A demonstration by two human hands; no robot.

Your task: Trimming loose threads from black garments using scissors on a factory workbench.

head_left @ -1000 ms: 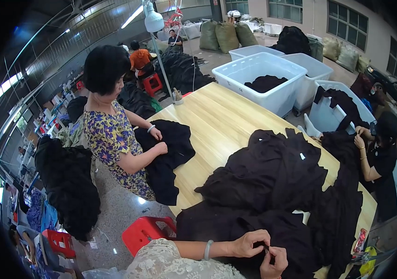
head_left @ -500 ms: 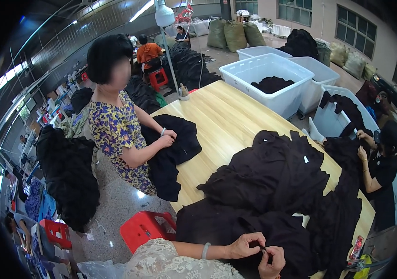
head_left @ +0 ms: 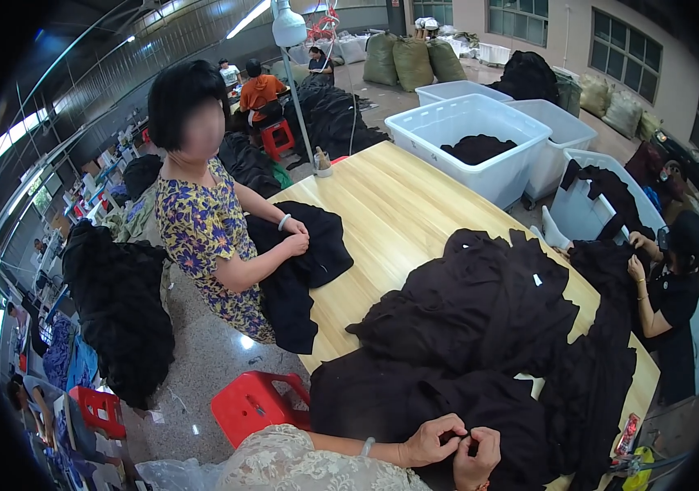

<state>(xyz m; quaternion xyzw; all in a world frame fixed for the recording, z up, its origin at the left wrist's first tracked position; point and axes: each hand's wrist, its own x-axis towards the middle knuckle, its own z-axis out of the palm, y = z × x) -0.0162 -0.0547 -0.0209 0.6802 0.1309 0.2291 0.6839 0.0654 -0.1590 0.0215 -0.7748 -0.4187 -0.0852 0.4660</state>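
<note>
My left hand [head_left: 429,443] and my right hand [head_left: 478,460] meet at the table's near edge, fingertips pinched close together over a black garment [head_left: 415,394]. Both are closed on a small bit of its dark cloth, though the exact piece between the fingers is hard to make out. This garment lies spread in front of me. Beyond it rises a heap of black garments [head_left: 472,303], with a small white tag [head_left: 537,280] showing on top.
A person in a flowered top [head_left: 206,221] handles black cloth [head_left: 304,241] at the left side of the wooden table [head_left: 382,204]. Another person [head_left: 672,286] handles garments at right. Clear plastic bins [head_left: 480,168] stand beyond; a red stool [head_left: 255,405] is at my left.
My hands have shifted slightly and drawn closer together, still pinching the cloth. Across the table, the person in the flowered top has turned the head and moved their hands a little.
</note>
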